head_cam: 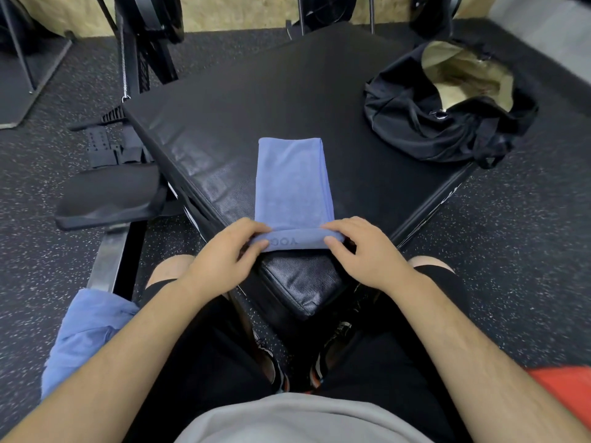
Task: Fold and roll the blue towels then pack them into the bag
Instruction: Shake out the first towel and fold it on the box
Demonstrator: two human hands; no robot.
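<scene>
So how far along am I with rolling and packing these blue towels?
Done: one blue towel lies folded into a strip on the black pad. In hand: your left hand and right hand grip its near end, first turn rolled. Left: finish that roll, fold and roll the crumpled second towel by your left leg, then pack both into the open bag; no blue shows inside.
</scene>
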